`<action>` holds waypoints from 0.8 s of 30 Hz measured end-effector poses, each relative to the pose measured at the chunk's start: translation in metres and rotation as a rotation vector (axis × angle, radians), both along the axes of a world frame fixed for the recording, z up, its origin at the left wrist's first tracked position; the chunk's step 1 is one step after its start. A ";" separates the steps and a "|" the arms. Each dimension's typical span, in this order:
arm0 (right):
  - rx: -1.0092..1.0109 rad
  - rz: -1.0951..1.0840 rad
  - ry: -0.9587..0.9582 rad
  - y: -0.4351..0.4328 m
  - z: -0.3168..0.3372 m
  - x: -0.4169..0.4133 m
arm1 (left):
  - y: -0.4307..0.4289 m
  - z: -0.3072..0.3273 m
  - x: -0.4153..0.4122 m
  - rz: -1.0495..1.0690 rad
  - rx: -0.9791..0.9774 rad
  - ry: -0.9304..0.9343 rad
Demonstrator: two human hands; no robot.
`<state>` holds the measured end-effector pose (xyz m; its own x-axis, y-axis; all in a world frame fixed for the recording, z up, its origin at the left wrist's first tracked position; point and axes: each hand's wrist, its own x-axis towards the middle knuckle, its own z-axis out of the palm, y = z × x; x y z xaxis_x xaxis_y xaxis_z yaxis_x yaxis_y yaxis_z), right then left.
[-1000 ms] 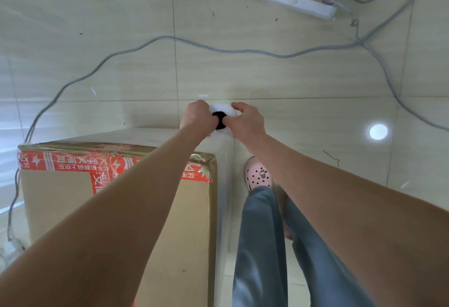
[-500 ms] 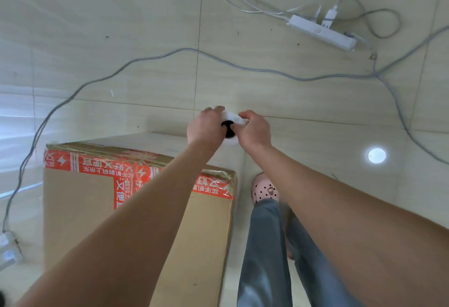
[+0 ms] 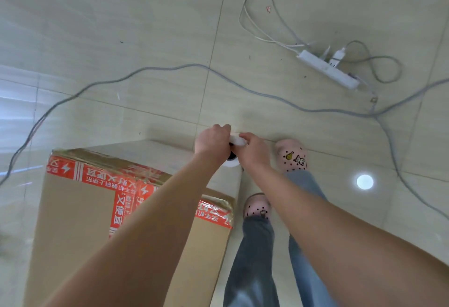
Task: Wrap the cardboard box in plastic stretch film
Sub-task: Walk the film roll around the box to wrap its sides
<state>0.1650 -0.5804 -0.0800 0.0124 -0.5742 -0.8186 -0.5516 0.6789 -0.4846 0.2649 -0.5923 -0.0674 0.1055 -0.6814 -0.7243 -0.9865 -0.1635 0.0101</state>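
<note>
Box (image 3: 73, 233), brown cardboard, standing on the tiled floor (image 3: 145, 27) at lower left, red printed tape (image 3: 97, 175) along its top edges. Roll (image 3: 237, 140) of film, white with a dark core, held just beyond the box's far right corner. Left grip (image 3: 212, 140) curled round the roll's left end, right grip (image 3: 254, 153) curled round its right end, knuckles nearly touching. Clear film (image 3: 170, 156) stretched from the roll across the box's far side and down the right corner. Both forearms bare, reaching forward over the box. Two pink clogs (image 3: 291, 156) and grey trouser legs just right of the box. Grey cable (image 3: 170, 68) snaking over the floor beyond, white power strip (image 3: 326, 68) at upper right with plugs and thin leads. Round light reflection (image 3: 364, 181) on a tile to the right.
</note>
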 end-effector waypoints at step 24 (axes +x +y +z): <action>-0.022 0.390 0.002 -0.070 0.004 0.045 | -0.025 -0.010 0.045 0.724 0.011 0.029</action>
